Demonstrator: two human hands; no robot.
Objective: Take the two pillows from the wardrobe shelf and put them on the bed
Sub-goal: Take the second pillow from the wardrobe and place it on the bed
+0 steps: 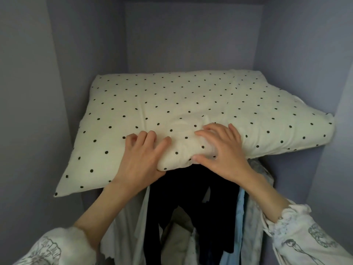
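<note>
Pillow (172,104) — cream, black dots — lay flat on wardrobe shelf, front edge overhanging toward person. Both hands gripped middle of that front edge: left hand (142,159) curled over top, right hand (219,148) fingers on top, thumb under bunched fabric. Hands close together, near touching. Grey wardrobe walls (28,92) either side; dark clothes (183,197) hung below.

No readable text or labels.

A cream pillow (191,104) with black dots lies flat on the wardrobe shelf, front edge overhanging.
</note>
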